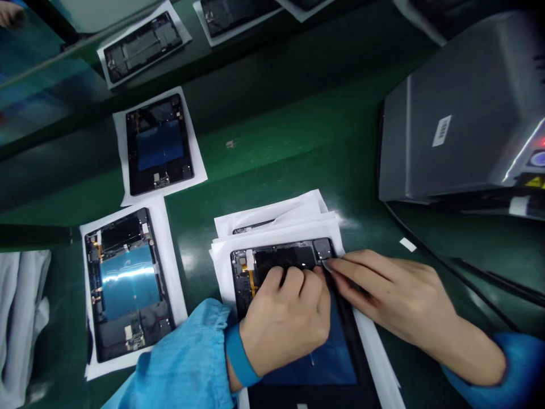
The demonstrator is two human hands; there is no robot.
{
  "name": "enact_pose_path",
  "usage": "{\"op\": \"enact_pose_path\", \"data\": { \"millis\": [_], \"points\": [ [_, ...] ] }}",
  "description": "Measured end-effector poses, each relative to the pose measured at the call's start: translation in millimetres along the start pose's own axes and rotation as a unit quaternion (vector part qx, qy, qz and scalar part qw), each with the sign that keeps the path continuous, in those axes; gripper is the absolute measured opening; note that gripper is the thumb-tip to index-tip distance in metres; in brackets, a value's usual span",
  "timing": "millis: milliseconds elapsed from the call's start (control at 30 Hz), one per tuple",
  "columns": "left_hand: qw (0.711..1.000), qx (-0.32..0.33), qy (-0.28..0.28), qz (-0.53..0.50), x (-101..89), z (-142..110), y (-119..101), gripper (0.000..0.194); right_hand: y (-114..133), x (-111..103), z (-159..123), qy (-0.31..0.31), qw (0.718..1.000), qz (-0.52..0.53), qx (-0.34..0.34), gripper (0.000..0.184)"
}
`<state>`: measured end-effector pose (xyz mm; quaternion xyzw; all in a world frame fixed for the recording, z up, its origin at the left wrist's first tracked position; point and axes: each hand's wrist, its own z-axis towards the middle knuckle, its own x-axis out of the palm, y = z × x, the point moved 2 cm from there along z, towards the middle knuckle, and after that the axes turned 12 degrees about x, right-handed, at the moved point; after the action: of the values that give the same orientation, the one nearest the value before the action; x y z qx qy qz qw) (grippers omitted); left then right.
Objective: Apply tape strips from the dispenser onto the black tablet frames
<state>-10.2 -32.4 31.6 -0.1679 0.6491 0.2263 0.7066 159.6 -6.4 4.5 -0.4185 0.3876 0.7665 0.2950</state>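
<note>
An opened tablet (pixel 298 318) with a black frame and blue inner panel lies on a stack of white sheets (pixel 272 218) in front of me. My left hand (pixel 285 318) rests on its upper part with the fingers curled down against the black board. My right hand (pixel 392 295) reaches in from the right, fingers stretched and pressed together, the tips pinching a small thin piece (pixel 327 264) at the tablet's upper right corner. Both sleeves are light blue.
Another opened tablet on white paper (pixel 128 284) lies to the left, a third (pixel 158 145) behind it, more at the far edge (pixel 142 42). A grey machine (pixel 460 108) stands at the right with cables (pixel 447 261) running over the green surface. White cloth (pixel 17 324) at far left.
</note>
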Motion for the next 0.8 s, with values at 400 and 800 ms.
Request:
{"op": "enact_pose_path", "data": {
  "millis": [400, 800],
  "points": [
    [1.0, -0.003, 0.005, -0.013, 0.7, 4, 1, 0.029, 18, -9, -5, 0.046, 0.989, -0.132, -0.05, 0.027],
    [0.966, -0.244, 0.075, 0.041, -91.1, -115, 81, 0.027, 7, -3, -49, -0.011, 0.997, -0.047, 0.061, 0.052]
  ]
}}
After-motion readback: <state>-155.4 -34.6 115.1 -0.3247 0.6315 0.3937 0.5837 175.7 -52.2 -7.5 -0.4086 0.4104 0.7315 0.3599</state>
